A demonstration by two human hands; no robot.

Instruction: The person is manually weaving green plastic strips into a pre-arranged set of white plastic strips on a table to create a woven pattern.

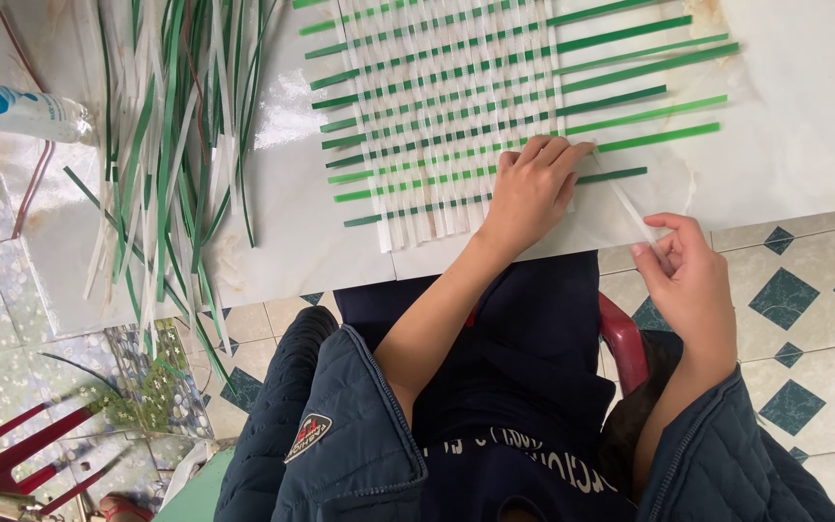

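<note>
A woven mat (456, 106) of white strips crossed by green strips lies on a pale marble-like tabletop (804, 116). My left hand (532, 188) presses flat on the mat's near right corner, fingers together. My right hand (688, 280), off the table's edge, pinches the end of a clear white strip (625, 201) that runs up under my left hand's fingers into the weave.
A loose heap of green and white strips (171, 145) lies at the table's left and hangs over its edge. A plastic bottle (16, 108) lies at far left. A red chair arm (625, 338) and tiled floor (804, 319) are below.
</note>
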